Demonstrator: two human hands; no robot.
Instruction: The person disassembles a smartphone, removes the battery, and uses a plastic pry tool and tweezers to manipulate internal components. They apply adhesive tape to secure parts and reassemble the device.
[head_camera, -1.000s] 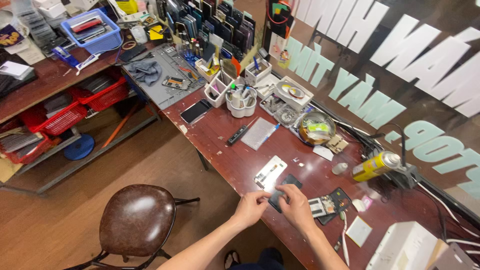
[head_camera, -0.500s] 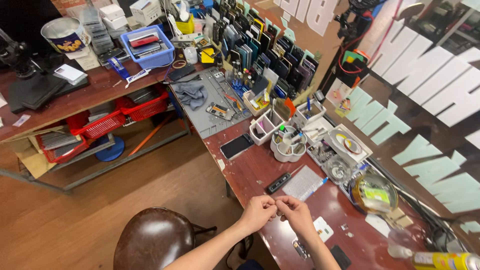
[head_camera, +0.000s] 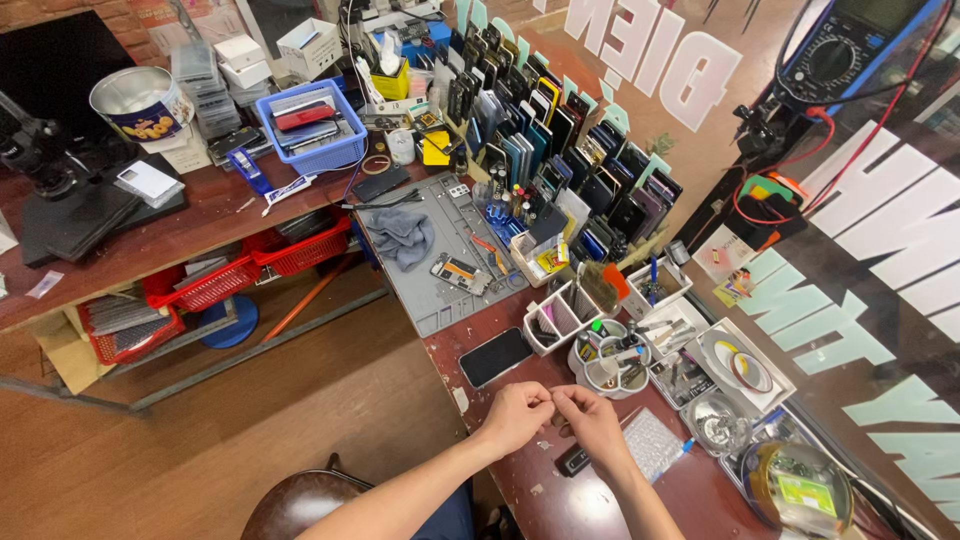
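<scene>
My left hand (head_camera: 515, 415) and my right hand (head_camera: 592, 420) meet fingertip to fingertip just above the reddish-brown bench top (head_camera: 530, 490). Both pinch a tiny item between thumb and forefinger; it is too small to identify. A black phone (head_camera: 495, 357) lies face down just beyond my left hand. Under my right wrist sits a small black part (head_camera: 572, 460), with a clear bubble-textured bag (head_camera: 652, 442) to its right.
A grey work mat (head_camera: 430, 300) holds a grey cloth (head_camera: 400, 238) and an opened phone (head_camera: 455, 270). Beyond stand a rack of phones (head_camera: 560, 130), white tool trays (head_camera: 560, 315), a tool cup (head_camera: 610, 368) and tape rolls (head_camera: 740, 365). A brown stool (head_camera: 300, 505) is below, with red baskets (head_camera: 210, 285) under the left bench.
My hands have left the dark flat part on the bench and come together, pinching. The view has swung left along the bench toward the grey mat and phone rack.
</scene>
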